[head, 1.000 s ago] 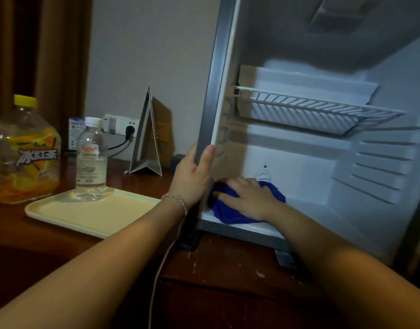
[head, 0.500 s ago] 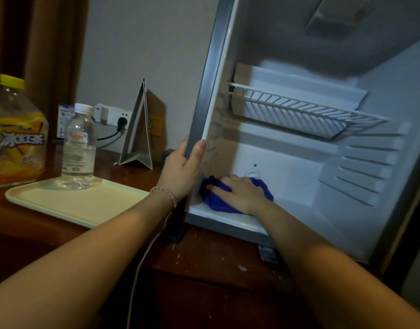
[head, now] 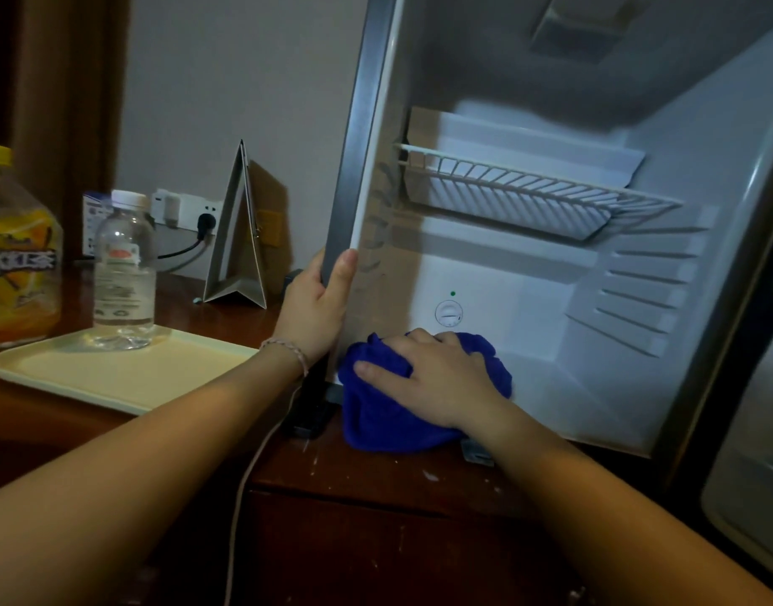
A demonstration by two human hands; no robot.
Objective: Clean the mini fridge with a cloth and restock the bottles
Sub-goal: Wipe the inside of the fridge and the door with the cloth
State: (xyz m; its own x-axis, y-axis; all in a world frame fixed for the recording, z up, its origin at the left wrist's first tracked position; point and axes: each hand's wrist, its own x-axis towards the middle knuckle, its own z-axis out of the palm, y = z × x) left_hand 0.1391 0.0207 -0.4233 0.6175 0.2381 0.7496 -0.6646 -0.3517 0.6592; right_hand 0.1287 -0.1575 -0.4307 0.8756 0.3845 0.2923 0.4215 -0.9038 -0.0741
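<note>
Dark wooden cabinet top (head: 376, 470) carries an open mini fridge (head: 551, 264), its white interior lit and a wire shelf (head: 529, 190) set across the upper half. Left of it, a cream tray (head: 127, 378) holds a clear water bottle (head: 123, 273); a large yellow-capped tea bottle (head: 13, 255) stands beside the tray at the frame's edge. The left hand (head: 315, 312) grips the fridge's left front edge, thumb wrapped around it. The right hand (head: 433, 378), fingers spread flat, presses a blue cloth (head: 389, 422) at the front left corner of the fridge floor, spilling over the lip.
</note>
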